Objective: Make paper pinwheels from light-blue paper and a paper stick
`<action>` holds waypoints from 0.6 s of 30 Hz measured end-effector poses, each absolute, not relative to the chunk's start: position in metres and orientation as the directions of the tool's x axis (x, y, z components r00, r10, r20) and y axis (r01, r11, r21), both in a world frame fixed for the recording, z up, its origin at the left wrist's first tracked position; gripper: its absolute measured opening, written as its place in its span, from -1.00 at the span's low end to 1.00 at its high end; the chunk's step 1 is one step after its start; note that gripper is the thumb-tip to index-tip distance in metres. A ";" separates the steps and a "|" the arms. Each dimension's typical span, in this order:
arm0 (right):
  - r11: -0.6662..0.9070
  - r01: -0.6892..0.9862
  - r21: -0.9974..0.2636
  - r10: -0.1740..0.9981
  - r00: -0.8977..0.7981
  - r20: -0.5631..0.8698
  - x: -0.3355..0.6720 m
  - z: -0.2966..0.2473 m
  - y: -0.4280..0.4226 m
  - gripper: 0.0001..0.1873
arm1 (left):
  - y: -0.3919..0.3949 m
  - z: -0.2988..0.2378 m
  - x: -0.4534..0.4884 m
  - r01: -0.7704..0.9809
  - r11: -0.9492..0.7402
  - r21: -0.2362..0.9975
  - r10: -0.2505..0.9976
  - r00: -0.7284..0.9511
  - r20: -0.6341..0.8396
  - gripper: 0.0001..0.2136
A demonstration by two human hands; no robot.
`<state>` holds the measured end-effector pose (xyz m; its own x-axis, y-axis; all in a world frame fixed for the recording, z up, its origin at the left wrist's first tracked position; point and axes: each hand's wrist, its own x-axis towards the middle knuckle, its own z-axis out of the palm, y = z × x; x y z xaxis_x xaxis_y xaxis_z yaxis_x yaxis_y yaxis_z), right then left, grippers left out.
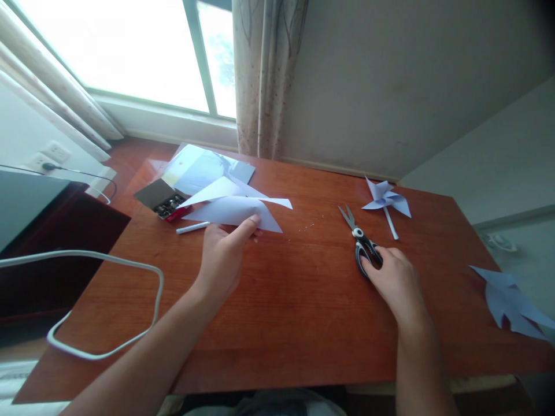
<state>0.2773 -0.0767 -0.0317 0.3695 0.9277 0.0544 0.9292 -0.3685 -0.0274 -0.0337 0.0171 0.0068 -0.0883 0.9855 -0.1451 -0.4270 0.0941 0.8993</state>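
My left hand (pixel 228 248) pinches a cut sheet of white paper (pixel 234 211), thumb on top, its pointed flaps spreading left and right above the table. My right hand (pixel 396 280) has its thumb and fingers at the black-and-white handles of a pair of scissors (pixel 358 234). The blades point away from me and stand slightly apart. Beyond the scissors lies a finished-looking paper pinwheel (pixel 384 199) on a white stick. A white paper stick (pixel 191 228) lies partly hidden behind my left hand.
An open box of small metal pieces (pixel 169 205) sits at the back left, beside a clear packet of paper (pixel 195 167). Another cut paper (pixel 511 300) lies at the right edge. A white cable (pixel 160 289) loops over the left side. Tiny scraps (pixel 307 226) dot the middle of the wooden table (pixel 295 312).
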 end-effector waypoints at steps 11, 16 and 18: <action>-0.306 0.850 -0.428 0.877 0.427 0.220 0.257 -0.012 -0.079 -0.54 | 0.009 0.001 -0.029 -0.329 0.192 0.925 0.978 0.139 -0.154 -0.88; -0.324 0.149 -0.934 0.946 0.066 -0.318 0.218 0.007 -0.063 -0.33 | 0.003 0.006 -0.026 -0.353 0.204 0.913 0.965 0.231 -0.126 -0.84; -0.411 -0.117 -0.904 0.908 -0.141 -0.394 0.204 0.008 -0.049 -0.17 | 0.001 0.010 -0.025 -0.350 0.229 0.909 0.949 0.290 -0.127 -0.80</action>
<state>0.2037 -0.0491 0.0082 -0.1413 0.9081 -0.3943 -0.1171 -0.4108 -0.9042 -0.0248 0.0006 0.0103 0.2901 0.9485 -0.1270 -0.3497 0.2286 0.9085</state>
